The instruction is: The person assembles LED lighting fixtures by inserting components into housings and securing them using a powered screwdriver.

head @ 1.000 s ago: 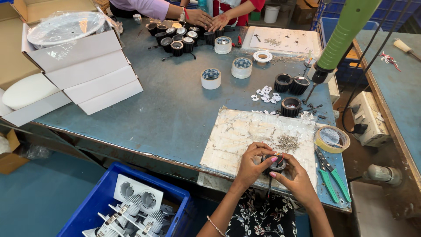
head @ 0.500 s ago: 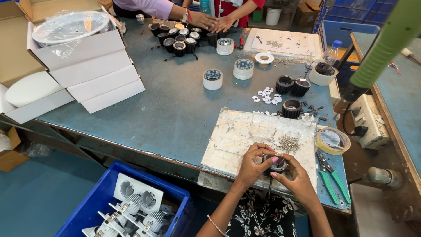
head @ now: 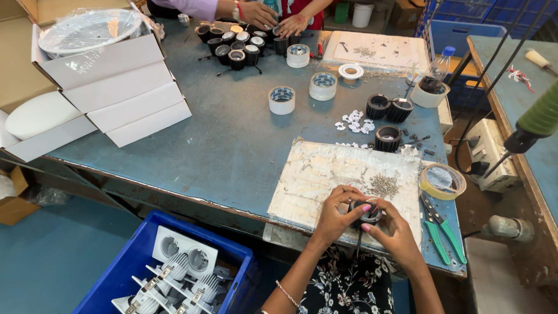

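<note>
My left hand (head: 336,214) and my right hand (head: 390,228) both hold one small black round lamp housing (head: 367,212) over the near edge of a worn white work mat (head: 325,174). Thin wires hang down from the housing between my hands. A small heap of silver screws (head: 383,185) lies on the mat just beyond my fingers. Three more black ribbed housings (head: 388,138) stand past the mat, next to scattered white plastic bits (head: 356,121).
Green-handled pliers (head: 442,227) and a tape roll (head: 443,180) lie at the right. White tape rolls (head: 282,100) stand mid-table, stacked white boxes (head: 116,87) at left. A blue crate (head: 174,273) of white fittings sits below. Another person's hands (head: 273,17) work at black housings at the far edge.
My hands stay on the black housing with only small finger shifts. The view has drifted, and the hanging green tool at right has swung toward the right edge.
</note>
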